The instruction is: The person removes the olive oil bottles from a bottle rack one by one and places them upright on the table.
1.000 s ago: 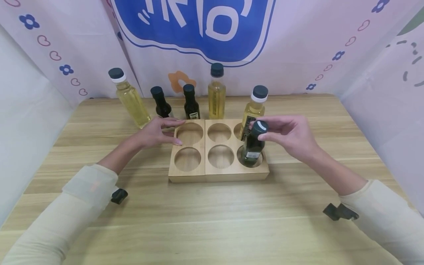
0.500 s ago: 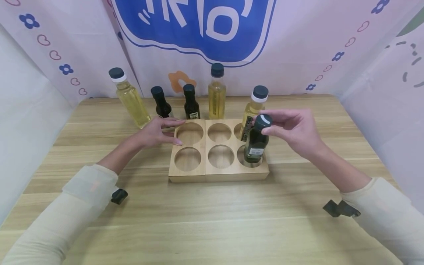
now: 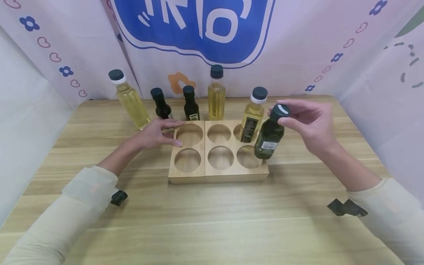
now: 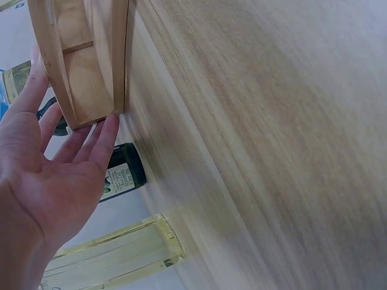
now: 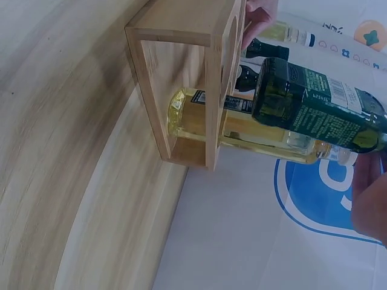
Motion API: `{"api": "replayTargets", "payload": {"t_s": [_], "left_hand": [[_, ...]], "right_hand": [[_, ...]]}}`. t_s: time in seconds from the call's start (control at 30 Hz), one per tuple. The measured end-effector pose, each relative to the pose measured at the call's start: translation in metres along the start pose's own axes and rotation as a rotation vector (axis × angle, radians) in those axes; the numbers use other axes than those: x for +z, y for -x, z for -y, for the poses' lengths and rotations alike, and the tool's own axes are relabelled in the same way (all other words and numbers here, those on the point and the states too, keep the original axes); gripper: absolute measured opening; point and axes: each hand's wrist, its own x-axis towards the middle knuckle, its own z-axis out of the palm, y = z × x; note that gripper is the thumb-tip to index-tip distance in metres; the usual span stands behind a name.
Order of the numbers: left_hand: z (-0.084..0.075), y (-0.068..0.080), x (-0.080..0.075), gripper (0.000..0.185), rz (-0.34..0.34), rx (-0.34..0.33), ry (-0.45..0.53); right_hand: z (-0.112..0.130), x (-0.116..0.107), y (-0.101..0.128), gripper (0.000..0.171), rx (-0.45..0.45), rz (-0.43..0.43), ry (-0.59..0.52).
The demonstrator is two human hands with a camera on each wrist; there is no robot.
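Note:
In the head view, my right hand (image 3: pixel 313 127) pinches a dark green glass bottle (image 3: pixel 269 138) by its cap and neck. The bottle leans, its base just over the front right hole of a pale wooden bottle rack (image 3: pixel 187 177). Its printed back label shows in the right wrist view, beside a yellow oil bottle (image 5: pixel 272 133) standing in the back right hole. At the rack's left end rests my left hand (image 3: pixel 157 132), thumb on the top edge. Its fingers (image 4: pixel 106 142) extend against the end in the left wrist view.
Behind the rack stand two small dark bottles (image 3: pixel 162 106) and a tall yellow oil bottle (image 3: pixel 216 99). Another yellow oil bottle (image 3: pixel 132 105) stands to the left, past my left hand. A printed cloth (image 3: pixel 291 48) hangs along the table's back edge.
My right hand has lifted the dark bottle out of the front right hole and carried it up and to the right, tilting it. My left hand has stayed at the rack's end.

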Motion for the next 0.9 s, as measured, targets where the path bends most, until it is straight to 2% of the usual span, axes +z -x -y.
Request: {"api": "replayTargets", "payload": {"t_s": [0.33, 0.67, 0.9], "left_hand": [[0.003, 0.000, 0.000, 0.070, 0.011, 0.019, -0.013], [0.002, 0.000, 0.000, 0.070, 0.016, 0.028, -0.012], [0.001, 0.000, 0.000, 0.070, 0.010, 0.032, -0.028]], "right_hand": [[-0.002, -0.012, -0.003, 0.029, -0.064, -0.060, -0.159], [-0.005, -0.025, -0.005, 0.033, -0.051, -0.115, -0.163], [-0.009, -0.033, -0.008, 0.032, -0.054, -0.153, -0.081]]}}
